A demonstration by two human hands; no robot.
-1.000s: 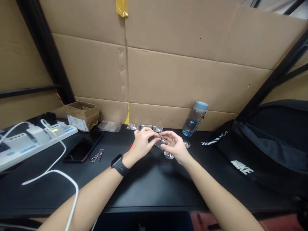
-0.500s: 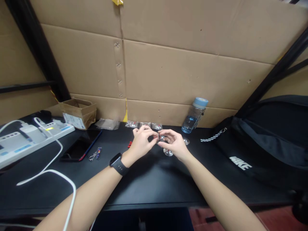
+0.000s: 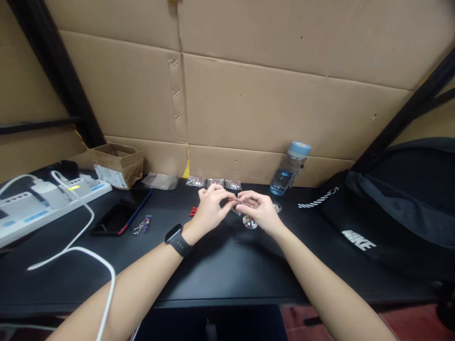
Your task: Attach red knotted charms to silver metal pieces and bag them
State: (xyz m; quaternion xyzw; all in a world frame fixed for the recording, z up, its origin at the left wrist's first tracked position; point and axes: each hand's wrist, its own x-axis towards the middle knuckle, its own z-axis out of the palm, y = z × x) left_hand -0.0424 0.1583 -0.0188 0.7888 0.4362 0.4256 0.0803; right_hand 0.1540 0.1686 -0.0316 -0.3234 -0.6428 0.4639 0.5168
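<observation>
Head view: what is held by the left hand [image 3: 212,208]?

A small thin piece [image 3: 237,199] is pinched between its thumb and fingertips; the piece is seen nearly edge-on, so its kind cannot be told.

And by the right hand [image 3: 262,211]?

The same piece is gripped at its edge by thumb and forefinger, the other fingers being curled loosely.

What is seen close by?

A clear disc [image 3: 250,222] with a red centre is seen just below the right hand's fingers, and another round clear piece [image 3: 277,206] just to its right. Small red pieces [image 3: 193,211] are seen just left of the left hand.

And beyond the hands?

Three clear packets [image 3: 215,182] are lined up on the tabletop [image 3: 231,274]. A blue-lidded bottle [image 3: 289,168] is placed beyond the right hand, to its right.
</observation>
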